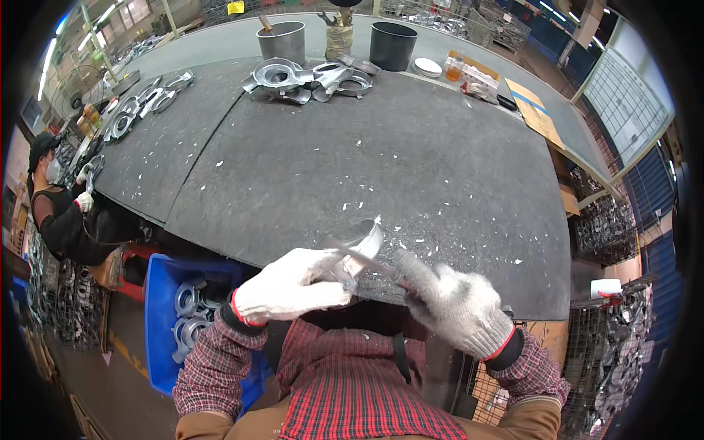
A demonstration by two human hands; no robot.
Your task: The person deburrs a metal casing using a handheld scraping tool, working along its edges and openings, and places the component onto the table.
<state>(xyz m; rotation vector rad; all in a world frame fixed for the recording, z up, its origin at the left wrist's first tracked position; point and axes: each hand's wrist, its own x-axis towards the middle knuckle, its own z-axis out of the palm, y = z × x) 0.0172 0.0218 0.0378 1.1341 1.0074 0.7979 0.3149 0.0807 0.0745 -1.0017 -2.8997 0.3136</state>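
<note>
My left hand [292, 287], in a white knit glove, is closed around a silver ring-shaped metal casting [372, 239] at the near edge of the dark work table [367, 169]. The casting is tilted, and my fingers and palm cover part of it. A greyed white glove covers my right hand [460, 302], which grips the end of a file [379, 266]. Its thin blade points left across the casting and is smeared by motion, so I cannot tell exactly where it touches. Small pale metal shavings lie scattered on the table around the casting.
A blue bin [163, 323] with several castings stands below my left forearm. More castings [282, 75] are piled at the table's far side, before a grey bucket [282, 44] and a black bucket [393, 47]. Another person [62, 198] works at the left. Cardboard [534, 111] lies far right.
</note>
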